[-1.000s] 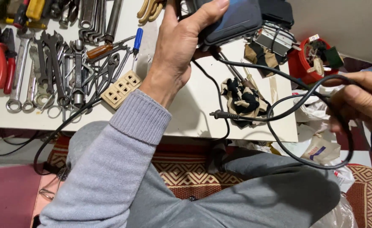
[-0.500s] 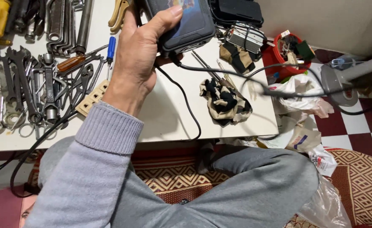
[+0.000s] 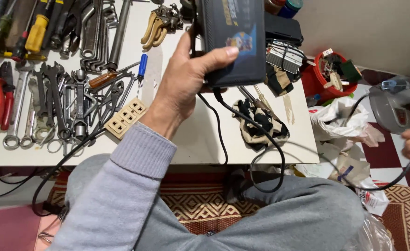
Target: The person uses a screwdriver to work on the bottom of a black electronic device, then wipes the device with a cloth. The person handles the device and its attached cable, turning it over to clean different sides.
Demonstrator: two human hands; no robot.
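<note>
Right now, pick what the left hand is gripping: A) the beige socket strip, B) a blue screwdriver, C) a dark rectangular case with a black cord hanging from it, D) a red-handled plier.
C: the left hand wraps its fingers and thumb around the dark rectangular case, with the black cord trailing below it.

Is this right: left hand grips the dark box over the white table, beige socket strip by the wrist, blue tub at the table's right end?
Not quite. The head view shows the tub at the table's right end is red, not blue. The rest holds: the left hand grips the dark box, and the beige socket strip lies by the wrist.
</note>
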